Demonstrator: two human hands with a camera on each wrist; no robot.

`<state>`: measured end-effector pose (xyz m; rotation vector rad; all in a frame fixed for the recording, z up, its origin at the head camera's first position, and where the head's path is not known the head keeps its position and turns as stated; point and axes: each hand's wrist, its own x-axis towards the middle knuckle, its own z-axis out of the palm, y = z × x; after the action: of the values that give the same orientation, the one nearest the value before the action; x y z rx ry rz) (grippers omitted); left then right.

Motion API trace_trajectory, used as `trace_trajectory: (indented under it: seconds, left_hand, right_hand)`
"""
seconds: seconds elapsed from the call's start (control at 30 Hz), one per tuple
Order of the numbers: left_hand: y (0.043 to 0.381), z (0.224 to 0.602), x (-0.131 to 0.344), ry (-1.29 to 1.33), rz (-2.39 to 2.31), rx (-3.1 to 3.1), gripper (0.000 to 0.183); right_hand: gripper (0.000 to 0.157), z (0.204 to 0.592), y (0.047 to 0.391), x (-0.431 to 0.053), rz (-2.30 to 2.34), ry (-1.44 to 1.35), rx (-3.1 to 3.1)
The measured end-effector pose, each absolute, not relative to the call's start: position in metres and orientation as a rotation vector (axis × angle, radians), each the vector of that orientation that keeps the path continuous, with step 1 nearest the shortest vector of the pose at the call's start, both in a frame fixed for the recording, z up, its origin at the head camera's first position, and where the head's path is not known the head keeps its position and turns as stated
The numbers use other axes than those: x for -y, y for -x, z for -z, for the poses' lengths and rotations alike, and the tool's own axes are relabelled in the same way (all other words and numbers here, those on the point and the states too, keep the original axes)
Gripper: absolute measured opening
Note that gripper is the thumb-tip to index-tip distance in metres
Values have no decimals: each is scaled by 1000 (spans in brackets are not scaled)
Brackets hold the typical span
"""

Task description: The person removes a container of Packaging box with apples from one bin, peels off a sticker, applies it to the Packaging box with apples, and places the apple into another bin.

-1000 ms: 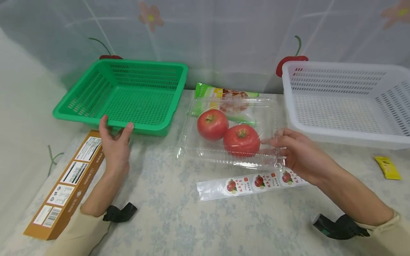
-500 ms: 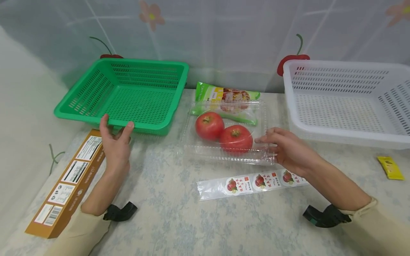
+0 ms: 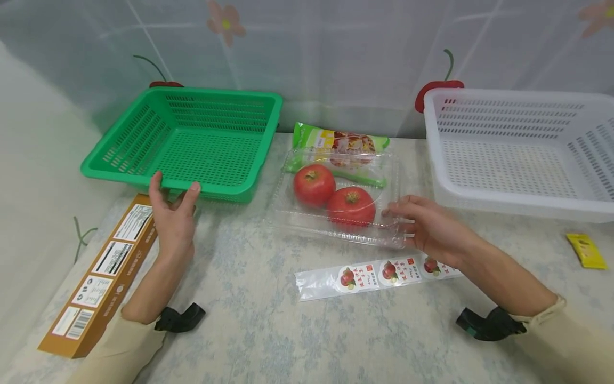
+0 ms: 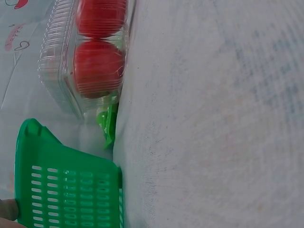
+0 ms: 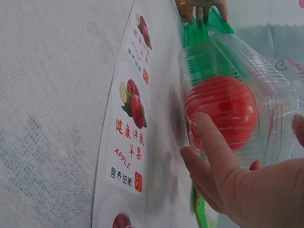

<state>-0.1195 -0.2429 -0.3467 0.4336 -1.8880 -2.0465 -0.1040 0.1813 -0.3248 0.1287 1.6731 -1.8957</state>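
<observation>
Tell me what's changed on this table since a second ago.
The right hand has moved slightly left with the clear container in its grip, carrying the two apples inside toward the green basket. Nothing was newly gripped or let go. The left hand stays on the green basket's rim; white basket, sticker strip and brown box stayed put.

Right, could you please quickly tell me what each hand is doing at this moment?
Left hand: holding the green basket at its front rim.
Right hand: holding the clear plastic box at its right end.
</observation>
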Motion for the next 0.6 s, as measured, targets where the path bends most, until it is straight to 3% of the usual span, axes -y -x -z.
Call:
trace_trajectory:
  seconds: [0.23, 0.43, 0.6]
  left_hand:
    - [119, 347, 243, -424, 2048, 1882, 78]
    - [119, 347, 243, -414, 2054, 1877, 78]
    - [119, 347, 243, -416, 2054, 1880, 79]
  right_hand:
    - [34, 328, 95, -180, 1893, -124, -1669]
    - [25, 335, 99, -187, 1909, -118, -1633]
    - [31, 335, 105, -188, 1916, -132, -1635]
